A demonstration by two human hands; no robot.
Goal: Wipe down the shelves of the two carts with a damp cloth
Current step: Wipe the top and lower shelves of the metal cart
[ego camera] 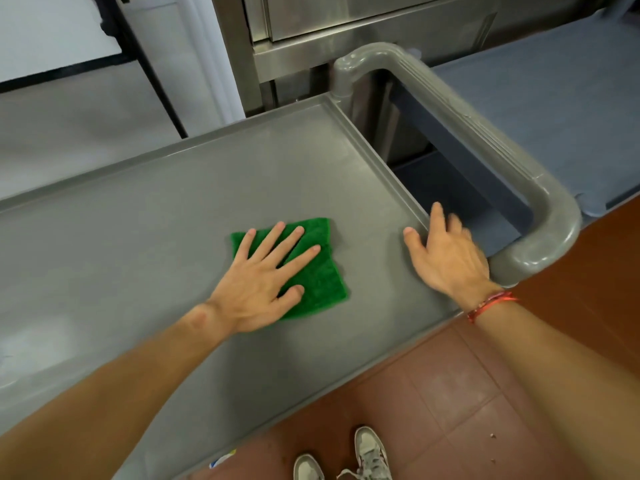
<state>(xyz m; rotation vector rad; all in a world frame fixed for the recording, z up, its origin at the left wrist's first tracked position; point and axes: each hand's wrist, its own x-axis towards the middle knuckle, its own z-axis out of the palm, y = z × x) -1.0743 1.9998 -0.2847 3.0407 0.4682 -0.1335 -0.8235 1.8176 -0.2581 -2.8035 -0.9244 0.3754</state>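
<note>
A green cloth (320,275) lies flat on the grey cart's top shelf (173,209). My left hand (263,282) presses on it with fingers spread straight. My right hand (446,254) rests on the shelf's right rim beside the cart's grey handle (485,140), thumb on the shelf surface, fingers straight and reaching over the edge. A second cart's blue-grey top shelf (554,105) sits to the right, beyond the handle.
Stainless steel kitchen units (346,36) stand behind the carts. A white wall and a dark frame are at the far left. Red-brown floor tiles (450,393) and my shoes (367,455) show below the shelf's near edge.
</note>
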